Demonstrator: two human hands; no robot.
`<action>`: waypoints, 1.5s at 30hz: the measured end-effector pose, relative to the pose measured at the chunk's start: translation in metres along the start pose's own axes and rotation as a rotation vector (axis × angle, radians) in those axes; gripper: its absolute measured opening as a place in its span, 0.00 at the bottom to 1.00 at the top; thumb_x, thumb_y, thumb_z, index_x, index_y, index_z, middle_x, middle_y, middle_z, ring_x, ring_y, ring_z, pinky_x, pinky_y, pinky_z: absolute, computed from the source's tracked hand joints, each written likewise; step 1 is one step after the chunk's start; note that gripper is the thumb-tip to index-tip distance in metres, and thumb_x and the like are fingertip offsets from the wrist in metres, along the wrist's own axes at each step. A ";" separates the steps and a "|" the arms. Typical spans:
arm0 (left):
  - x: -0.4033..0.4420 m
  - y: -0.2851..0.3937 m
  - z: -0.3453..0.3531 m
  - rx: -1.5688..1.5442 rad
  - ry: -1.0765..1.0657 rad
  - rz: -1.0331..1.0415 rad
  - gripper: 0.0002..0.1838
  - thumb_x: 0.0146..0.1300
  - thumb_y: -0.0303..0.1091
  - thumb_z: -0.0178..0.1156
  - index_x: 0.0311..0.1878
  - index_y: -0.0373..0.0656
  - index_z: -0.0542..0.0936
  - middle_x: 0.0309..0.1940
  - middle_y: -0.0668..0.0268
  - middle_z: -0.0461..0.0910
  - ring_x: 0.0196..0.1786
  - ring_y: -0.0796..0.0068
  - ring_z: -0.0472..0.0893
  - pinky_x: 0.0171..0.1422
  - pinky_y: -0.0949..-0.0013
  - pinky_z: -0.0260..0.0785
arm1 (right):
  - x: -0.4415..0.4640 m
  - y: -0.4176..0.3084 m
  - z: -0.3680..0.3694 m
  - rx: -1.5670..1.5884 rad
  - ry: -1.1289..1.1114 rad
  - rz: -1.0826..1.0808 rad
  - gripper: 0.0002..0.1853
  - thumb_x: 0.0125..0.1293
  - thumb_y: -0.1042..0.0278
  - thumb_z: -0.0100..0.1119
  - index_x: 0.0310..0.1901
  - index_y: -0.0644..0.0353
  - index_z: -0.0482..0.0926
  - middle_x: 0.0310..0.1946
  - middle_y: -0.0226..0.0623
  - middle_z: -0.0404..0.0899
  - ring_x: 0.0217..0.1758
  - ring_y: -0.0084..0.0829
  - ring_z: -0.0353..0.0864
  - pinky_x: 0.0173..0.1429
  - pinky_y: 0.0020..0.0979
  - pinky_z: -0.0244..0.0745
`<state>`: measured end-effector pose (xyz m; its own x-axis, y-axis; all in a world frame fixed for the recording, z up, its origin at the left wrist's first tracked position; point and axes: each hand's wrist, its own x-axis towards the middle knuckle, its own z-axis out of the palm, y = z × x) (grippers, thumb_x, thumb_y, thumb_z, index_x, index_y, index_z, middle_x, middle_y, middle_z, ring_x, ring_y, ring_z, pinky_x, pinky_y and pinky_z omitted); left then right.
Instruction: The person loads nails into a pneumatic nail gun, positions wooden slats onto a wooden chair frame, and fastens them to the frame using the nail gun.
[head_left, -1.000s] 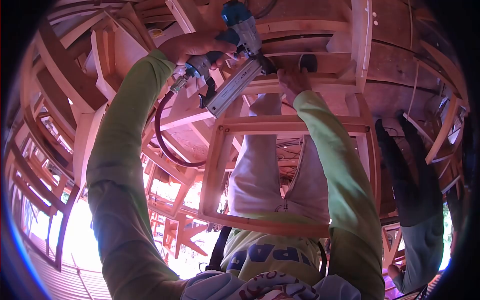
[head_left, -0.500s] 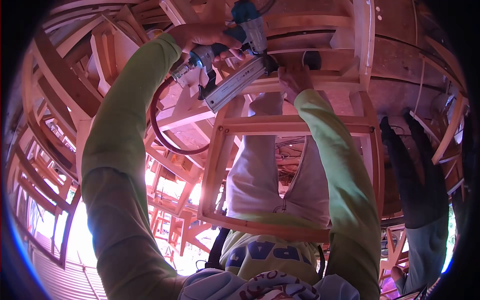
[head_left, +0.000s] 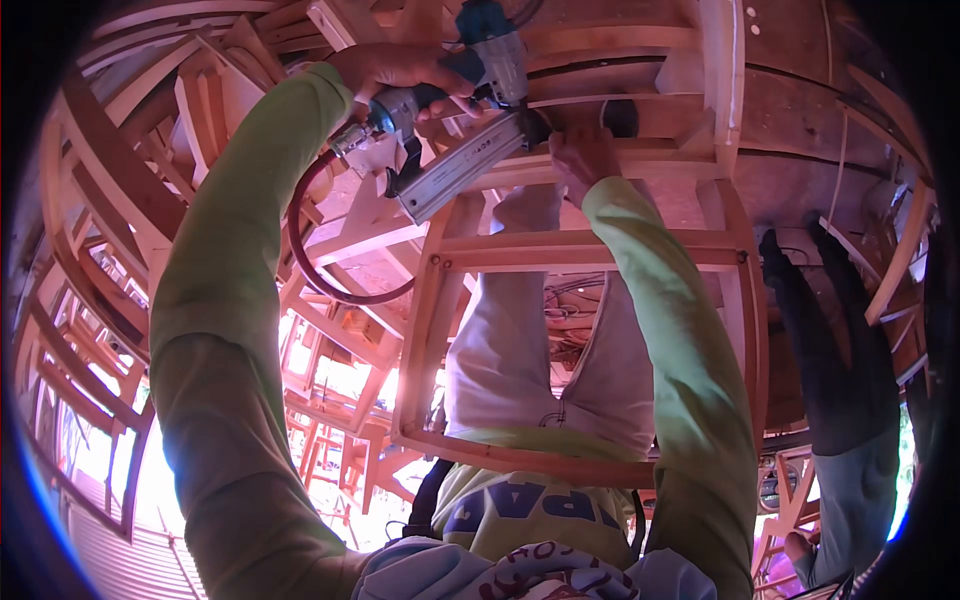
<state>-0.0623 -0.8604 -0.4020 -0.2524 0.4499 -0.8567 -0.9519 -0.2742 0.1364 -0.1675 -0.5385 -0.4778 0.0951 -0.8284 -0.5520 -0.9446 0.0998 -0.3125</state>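
Observation:
My left hand (head_left: 420, 80) is wrapped around the handle of a blue and grey nail gun (head_left: 495, 65). The gun's long silver magazine (head_left: 460, 168) slants down to the left, and its dark nose is against the wooden frame. Just right of the nose, my right hand (head_left: 583, 155) is closed over a rail of the wooden frame (head_left: 660, 165); its fingertips are partly hidden. A red air hose (head_left: 296, 225) curves down from the gun's handle end. The frame's rectangular part (head_left: 590, 250) stands in front of my legs.
Curved wooden parts and frames (head_left: 110, 170) are piled along the left. At the right are another person's dark-clothed legs (head_left: 830, 350) and grey-green garment (head_left: 855, 500). Cables (head_left: 575, 310) lie on the ground between my legs. A dark round-ended object (head_left: 620, 118) is beyond my right hand.
The gun and my left hand moved right between the first two frames, then slightly left. The hose loop has shifted left. My right hand stays on the rail.

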 end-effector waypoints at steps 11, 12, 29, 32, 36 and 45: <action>0.002 -0.001 0.004 0.046 0.068 0.061 0.24 0.72 0.39 0.68 0.65 0.41 0.75 0.52 0.62 0.89 0.25 0.85 0.74 0.28 0.76 0.74 | 0.001 0.002 0.034 0.108 0.130 0.010 0.15 0.61 0.65 0.64 0.49 0.59 0.80 0.43 0.42 0.83 0.48 0.44 0.83 0.52 0.51 0.73; 0.001 0.003 0.007 0.025 0.043 0.067 0.24 0.71 0.39 0.68 0.66 0.41 0.75 0.53 0.62 0.89 0.25 0.85 0.74 0.28 0.76 0.74 | 0.000 0.003 0.024 0.053 0.072 0.021 0.15 0.61 0.65 0.64 0.49 0.59 0.80 0.43 0.42 0.83 0.48 0.44 0.83 0.52 0.51 0.73; -0.002 -0.004 0.002 -0.027 -0.017 0.074 0.18 0.71 0.36 0.68 0.57 0.36 0.80 0.44 0.64 0.87 0.26 0.83 0.75 0.30 0.75 0.73 | 0.001 -0.001 0.018 -0.004 0.086 -0.005 0.21 0.51 0.62 0.72 0.46 0.57 0.78 0.39 0.41 0.83 0.46 0.44 0.84 0.45 0.49 0.73; -0.009 0.002 0.011 0.001 0.038 0.085 0.15 0.70 0.36 0.70 0.53 0.38 0.83 0.30 0.70 0.82 0.26 0.82 0.74 0.31 0.75 0.72 | -0.002 0.000 0.004 -0.055 0.022 -0.004 0.25 0.50 0.62 0.74 0.50 0.60 0.79 0.42 0.43 0.84 0.47 0.43 0.84 0.46 0.48 0.74; -0.013 0.005 0.015 0.023 0.049 0.066 0.15 0.70 0.37 0.71 0.54 0.40 0.82 0.29 0.70 0.82 0.26 0.83 0.74 0.30 0.75 0.71 | -0.004 0.001 -0.014 -0.051 -0.034 -0.037 0.24 0.54 0.63 0.72 0.51 0.61 0.79 0.43 0.44 0.84 0.49 0.44 0.85 0.46 0.47 0.75; -0.008 -0.006 0.010 -0.040 0.061 0.094 0.15 0.70 0.36 0.71 0.54 0.40 0.82 0.26 0.71 0.79 0.26 0.83 0.74 0.30 0.75 0.70 | -0.005 0.001 -0.025 -0.043 -0.101 -0.035 0.22 0.56 0.67 0.70 0.52 0.63 0.78 0.44 0.46 0.84 0.51 0.44 0.85 0.49 0.47 0.76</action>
<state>-0.0559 -0.8538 -0.3911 -0.3282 0.3680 -0.8700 -0.9165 -0.3471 0.1989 -0.1763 -0.5480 -0.4562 0.1576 -0.7712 -0.6167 -0.9526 0.0459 -0.3008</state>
